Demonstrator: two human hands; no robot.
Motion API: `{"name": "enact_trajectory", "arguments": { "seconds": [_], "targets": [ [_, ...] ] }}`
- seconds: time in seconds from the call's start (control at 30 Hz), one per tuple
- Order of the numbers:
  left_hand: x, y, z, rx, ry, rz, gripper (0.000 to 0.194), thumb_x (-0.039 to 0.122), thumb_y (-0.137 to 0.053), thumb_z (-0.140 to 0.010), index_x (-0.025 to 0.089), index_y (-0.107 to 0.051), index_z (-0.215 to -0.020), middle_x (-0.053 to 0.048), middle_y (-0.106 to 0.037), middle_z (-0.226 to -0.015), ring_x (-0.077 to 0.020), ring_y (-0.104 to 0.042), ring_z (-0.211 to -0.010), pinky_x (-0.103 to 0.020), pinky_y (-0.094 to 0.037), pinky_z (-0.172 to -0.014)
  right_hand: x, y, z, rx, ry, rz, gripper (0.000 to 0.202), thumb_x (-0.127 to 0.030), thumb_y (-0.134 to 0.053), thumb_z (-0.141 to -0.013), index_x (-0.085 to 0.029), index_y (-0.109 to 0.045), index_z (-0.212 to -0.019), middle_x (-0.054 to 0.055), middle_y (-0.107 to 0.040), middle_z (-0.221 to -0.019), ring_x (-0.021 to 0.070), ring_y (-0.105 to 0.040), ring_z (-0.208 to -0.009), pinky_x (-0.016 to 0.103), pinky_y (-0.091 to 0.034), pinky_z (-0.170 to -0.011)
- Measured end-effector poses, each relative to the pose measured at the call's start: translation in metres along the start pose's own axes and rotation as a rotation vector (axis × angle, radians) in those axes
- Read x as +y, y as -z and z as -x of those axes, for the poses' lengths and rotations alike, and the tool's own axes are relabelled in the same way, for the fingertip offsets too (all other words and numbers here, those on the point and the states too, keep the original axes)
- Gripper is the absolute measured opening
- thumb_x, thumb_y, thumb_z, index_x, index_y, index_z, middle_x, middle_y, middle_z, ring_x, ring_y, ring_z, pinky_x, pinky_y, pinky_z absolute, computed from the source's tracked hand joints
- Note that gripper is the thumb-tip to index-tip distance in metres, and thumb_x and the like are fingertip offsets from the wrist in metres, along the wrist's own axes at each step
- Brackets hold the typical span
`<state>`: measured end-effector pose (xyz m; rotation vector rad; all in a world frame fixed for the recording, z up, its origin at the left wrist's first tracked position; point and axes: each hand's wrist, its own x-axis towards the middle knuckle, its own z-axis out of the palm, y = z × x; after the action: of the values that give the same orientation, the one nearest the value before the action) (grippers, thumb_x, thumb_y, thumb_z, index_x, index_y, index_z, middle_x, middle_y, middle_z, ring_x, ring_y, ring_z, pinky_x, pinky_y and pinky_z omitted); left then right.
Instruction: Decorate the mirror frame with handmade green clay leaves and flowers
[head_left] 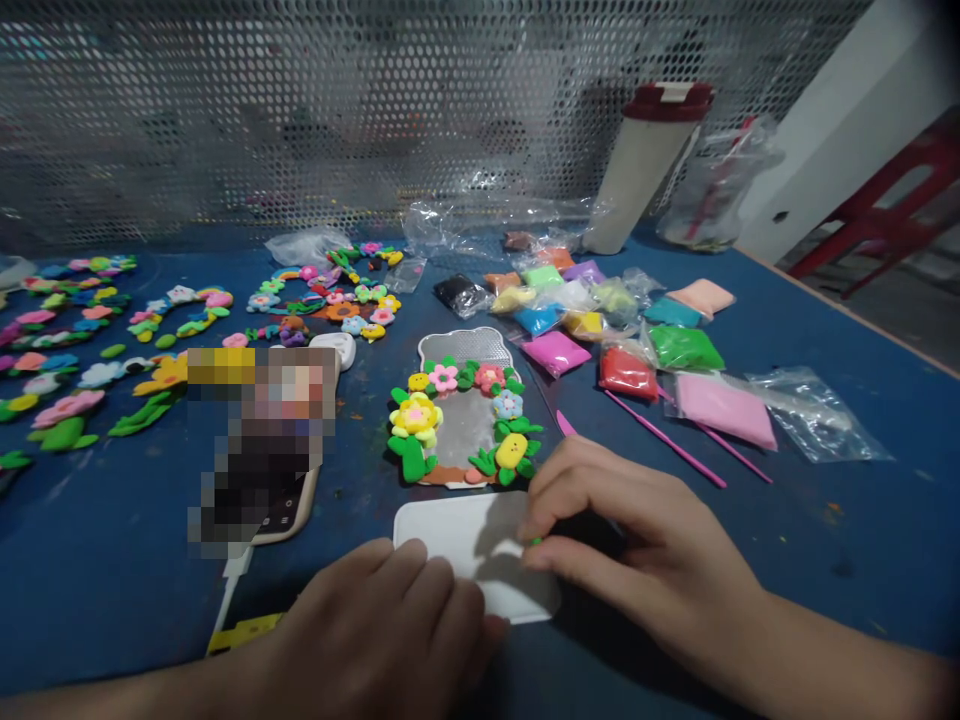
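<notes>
My right hand (622,530) is closed in a pinch over the right side of a white rectangular board (450,530), and a bit of green clay (535,542) shows between its thumb and fingertips. Curled over the board's near left edge is my left hand (390,620); its fingertips are hidden, so anything in them is out of sight. Just beyond the board lies a mirror (461,430) framed with clay flowers and leaves. A pink modelling tool (565,424) lies partly behind my right hand.
Bagged clay (555,352) in several colours and pink sticks (667,440) lie to the right. At left are a phone (304,500) with a cable and several flower-decorated clay rings (180,310). A tumbler (645,170) stands by the perforated metal panel (300,120).
</notes>
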<state>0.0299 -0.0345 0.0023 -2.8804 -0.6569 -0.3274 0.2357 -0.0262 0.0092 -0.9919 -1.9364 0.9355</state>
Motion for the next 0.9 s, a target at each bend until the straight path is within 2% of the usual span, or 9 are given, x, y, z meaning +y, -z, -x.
{"name": "enact_trajectory", "arguments": {
  "seconds": [0.13, 0.3, 0.47, 0.63, 0.77, 0.9],
  "targets": [
    [-0.001, -0.003, 0.0, -0.01, 0.032, 0.047, 0.025, 0.021, -0.041, -0.089, 0.021, -0.048, -0.065, 0.001, -0.053, -0.051, -0.0157, -0.048, -0.044, -0.031, -0.028, -0.044, 0.001, 0.0, 0.001, -0.024, -0.001, -0.02, 0.011, -0.013, -0.057, -0.085, -0.02, -0.062, -0.078, -0.002, -0.063, -0.077, 0.0096, -0.057, -0.074, 0.021, -0.045, -0.068],
    [-0.001, -0.008, 0.002, 0.049, 0.084, 0.107, 0.03, 0.024, -0.029, -0.095, 0.021, -0.043, -0.069, 0.002, -0.052, -0.054, -0.0153, -0.047, -0.045, -0.03, -0.031, -0.045, 0.002, 0.0, 0.002, 0.003, -0.016, -0.021, 0.012, -0.02, -0.065, -0.079, -0.019, -0.058, -0.07, -0.003, -0.058, -0.071, 0.0088, -0.054, -0.068, 0.02, -0.043, -0.061],
    [-0.001, -0.009, 0.002, 0.06, 0.085, 0.089, 0.029, 0.024, -0.027, -0.096, 0.021, -0.043, -0.073, 0.003, -0.054, -0.058, -0.015, -0.047, -0.046, -0.029, -0.033, -0.047, 0.008, -0.004, -0.001, -0.074, 0.047, 0.054, 0.006, -0.014, -0.057, -0.085, -0.018, -0.062, -0.083, 0.001, -0.062, -0.082, 0.0107, -0.056, -0.079, 0.022, -0.045, -0.072],
    [0.005, -0.007, 0.003, 0.035, 0.106, -0.017, 0.029, 0.024, -0.026, -0.096, 0.021, -0.043, -0.072, 0.003, -0.053, -0.056, -0.0162, -0.049, -0.045, -0.031, -0.031, -0.045, 0.02, -0.016, 0.003, -0.17, 0.148, 0.253, 0.013, -0.021, -0.053, -0.088, -0.019, -0.066, -0.092, 0.004, -0.06, -0.084, 0.0137, -0.053, -0.08, 0.025, -0.044, -0.07],
    [0.008, -0.009, 0.005, 0.04, 0.159, -0.074, 0.032, 0.03, -0.026, -0.096, 0.021, -0.042, -0.069, 0.004, -0.05, -0.052, -0.0165, -0.048, -0.042, -0.031, -0.029, -0.043, 0.024, -0.019, 0.007, -0.184, 0.144, 0.316, 0.015, -0.023, -0.054, -0.088, -0.021, -0.065, -0.097, 0.003, -0.057, -0.087, 0.0134, -0.052, -0.081, 0.025, -0.044, -0.07],
    [0.006, -0.01, 0.006, 0.063, 0.195, -0.092, 0.033, 0.033, -0.028, -0.096, 0.022, -0.041, -0.068, 0.004, -0.048, -0.05, -0.0159, -0.048, -0.04, -0.031, -0.03, -0.043, 0.016, -0.009, 0.005, -0.239, 0.108, 0.291, 0.018, -0.022, -0.055, -0.087, -0.023, -0.06, -0.105, 0.002, -0.058, -0.092, 0.0126, -0.054, -0.085, 0.023, -0.045, -0.073]
  ]
}}
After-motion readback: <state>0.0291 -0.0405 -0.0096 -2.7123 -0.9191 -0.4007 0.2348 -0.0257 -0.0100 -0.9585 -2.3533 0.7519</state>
